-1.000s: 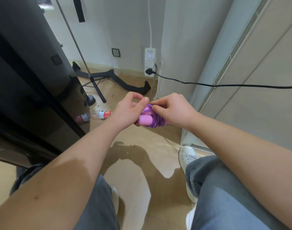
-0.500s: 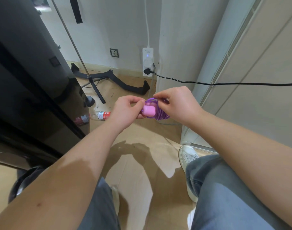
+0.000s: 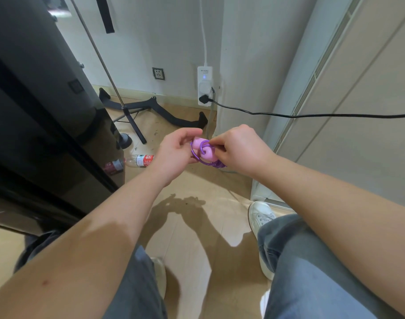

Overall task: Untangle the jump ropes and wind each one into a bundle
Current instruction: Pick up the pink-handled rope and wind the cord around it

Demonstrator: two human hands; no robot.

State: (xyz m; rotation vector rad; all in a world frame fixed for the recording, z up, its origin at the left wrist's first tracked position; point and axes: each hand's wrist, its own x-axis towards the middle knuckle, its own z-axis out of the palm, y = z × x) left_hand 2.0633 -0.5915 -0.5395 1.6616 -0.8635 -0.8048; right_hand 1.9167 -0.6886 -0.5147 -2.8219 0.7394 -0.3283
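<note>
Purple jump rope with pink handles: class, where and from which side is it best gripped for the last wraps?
Grip the paired pink handles from the left, as the left hand does; they look like the firm core. The right hand pinches the thin purple cord from the right, looping it around them.
</note>
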